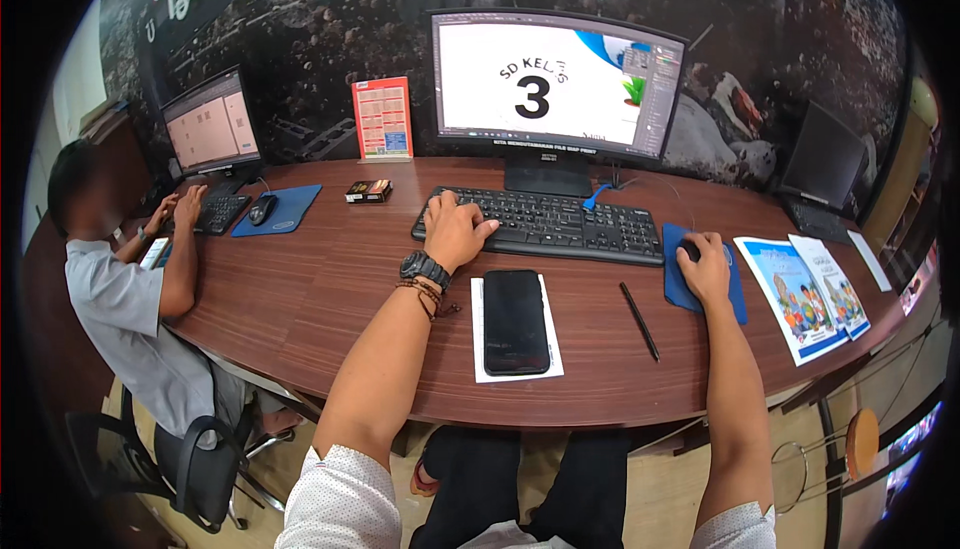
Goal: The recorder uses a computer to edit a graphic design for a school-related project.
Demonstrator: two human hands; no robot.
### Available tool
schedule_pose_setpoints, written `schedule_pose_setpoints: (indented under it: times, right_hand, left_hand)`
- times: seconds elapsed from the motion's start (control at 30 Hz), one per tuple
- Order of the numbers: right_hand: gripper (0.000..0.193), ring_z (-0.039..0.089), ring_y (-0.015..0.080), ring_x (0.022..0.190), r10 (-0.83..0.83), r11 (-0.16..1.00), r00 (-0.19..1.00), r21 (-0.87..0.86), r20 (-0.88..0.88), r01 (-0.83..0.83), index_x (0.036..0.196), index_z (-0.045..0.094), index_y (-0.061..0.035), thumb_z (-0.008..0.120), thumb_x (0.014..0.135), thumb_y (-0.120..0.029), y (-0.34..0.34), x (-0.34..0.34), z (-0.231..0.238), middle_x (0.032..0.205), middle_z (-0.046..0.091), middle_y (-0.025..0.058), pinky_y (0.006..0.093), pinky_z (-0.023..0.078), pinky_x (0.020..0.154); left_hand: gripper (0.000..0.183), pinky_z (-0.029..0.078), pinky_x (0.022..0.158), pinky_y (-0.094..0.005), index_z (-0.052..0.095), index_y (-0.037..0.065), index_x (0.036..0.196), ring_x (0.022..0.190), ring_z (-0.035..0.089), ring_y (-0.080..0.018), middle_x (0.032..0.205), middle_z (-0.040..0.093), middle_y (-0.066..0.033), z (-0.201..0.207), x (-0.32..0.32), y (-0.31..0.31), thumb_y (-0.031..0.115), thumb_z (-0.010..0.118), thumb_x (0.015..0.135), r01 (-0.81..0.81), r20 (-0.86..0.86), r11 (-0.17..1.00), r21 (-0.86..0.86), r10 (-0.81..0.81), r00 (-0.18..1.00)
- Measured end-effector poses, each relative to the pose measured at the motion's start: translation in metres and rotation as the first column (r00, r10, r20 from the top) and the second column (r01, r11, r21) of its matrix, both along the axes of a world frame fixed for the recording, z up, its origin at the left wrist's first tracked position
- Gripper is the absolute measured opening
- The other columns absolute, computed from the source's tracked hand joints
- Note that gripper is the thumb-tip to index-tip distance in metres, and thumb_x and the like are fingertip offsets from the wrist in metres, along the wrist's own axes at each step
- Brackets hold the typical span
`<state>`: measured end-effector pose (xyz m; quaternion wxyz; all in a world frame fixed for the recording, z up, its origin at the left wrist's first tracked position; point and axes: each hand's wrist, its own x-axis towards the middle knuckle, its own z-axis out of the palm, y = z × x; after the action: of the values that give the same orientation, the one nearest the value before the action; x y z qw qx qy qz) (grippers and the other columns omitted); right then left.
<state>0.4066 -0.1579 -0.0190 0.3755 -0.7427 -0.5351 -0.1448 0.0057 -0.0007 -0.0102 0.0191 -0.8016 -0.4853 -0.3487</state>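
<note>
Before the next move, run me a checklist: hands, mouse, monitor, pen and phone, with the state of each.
1. Left hand at the left part of the keyboard: ok.
2. Any key actually pressed down: cannot tell.
3. Right hand over the mouse, within the blue mouse pad: ok.
4. Large monitor lit: ok.
5. Black pen apart from both hands: ok.
6. Phone switched on: cannot tell; its screen looks dark.

Looks evenly lit, brightest at the large monitor (570, 79). Bends strongly and falls to black around the rim.
</note>
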Motion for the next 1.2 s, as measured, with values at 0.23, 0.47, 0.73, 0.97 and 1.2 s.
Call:
schedule_pose_setpoints:
  times: [0.23, 0.47, 0.73, 0.97, 1.2]
  right_hand:
    - [0.038, 0.059, 0.0360, 0.112, -0.050, 0.996, 0.997, -0.073, -0.057, 0.046, 0.114, 0.069, -0.0115, 0.068, 0.080, -0.028, 0.002, -0.003, 0.003, 0.125, 0.056, 0.0136, 0.0446, 0.049, 0.093]
    - [0.038, 0.057, 0.0353, 0.116, -0.042, 0.997, 0.992, -0.068, -0.115, 0.034, 0.116, 0.069, -0.0121, 0.068, 0.081, -0.027, 0.001, 0.006, -0.002, 0.126, 0.056, 0.0141, 0.0436, 0.048, 0.097]
    - [0.039, 0.058, 0.0353, 0.116, -0.025, 0.997, 0.993, -0.077, -0.114, 0.016, 0.117, 0.068, -0.0128, 0.068, 0.081, -0.027, 0.000, 0.007, -0.001, 0.127, 0.055, 0.0140, 0.0430, 0.048, 0.097]
    - [0.037, 0.058, 0.0342, 0.113, -0.017, 1.000, 0.993, -0.024, -0.115, 0.014, 0.113, 0.069, -0.0077, 0.069, 0.080, -0.025, -0.002, -0.001, 0.000, 0.119, 0.058, 0.0149, 0.0424, 0.046, 0.097]
    - [0.036, 0.057, 0.0356, 0.116, -0.015, 0.999, 0.994, -0.046, -0.110, 0.010, 0.114, 0.069, -0.0113, 0.068, 0.081, -0.026, -0.001, 0.005, -0.002, 0.126, 0.056, 0.0146, 0.0433, 0.048, 0.097]
  left_hand:
    - [0.032, 0.039, 0.099, -0.0514, 0.074, 0.010, 0.089, 0.117, 0.046, -0.0416, 0.121, 0.054, -0.0219, -0.003, 0.000, 0.001, 0.042, 0.074, 0.084, -0.010, -0.010, 1.000, -0.004, 0.010, 1.000]
    - [0.034, 0.034, 0.103, -0.0526, 0.075, 0.008, 0.092, 0.116, 0.043, -0.0389, 0.117, 0.051, -0.0194, -0.003, 0.002, 0.001, 0.041, 0.074, 0.084, 0.003, 0.018, 1.000, -0.021, -0.002, 1.000]
    - [0.034, 0.034, 0.104, -0.0525, 0.075, 0.008, 0.093, 0.118, 0.042, -0.0391, 0.120, 0.051, -0.0204, -0.001, 0.002, -0.001, 0.041, 0.073, 0.084, -0.003, 0.022, 0.997, -0.071, 0.005, 1.000]
    - [0.033, 0.040, 0.098, -0.0509, 0.075, 0.010, 0.094, 0.116, 0.046, -0.0411, 0.119, 0.054, -0.0216, -0.001, 0.000, -0.001, 0.042, 0.072, 0.086, -0.026, -0.018, 0.999, -0.026, 0.026, 1.000]
    - [0.035, 0.034, 0.103, -0.0543, 0.076, 0.008, 0.094, 0.117, 0.042, -0.0395, 0.116, 0.051, -0.0186, -0.001, 0.000, 0.000, 0.042, 0.073, 0.085, -0.003, 0.022, 0.998, -0.064, 0.004, 1.000]
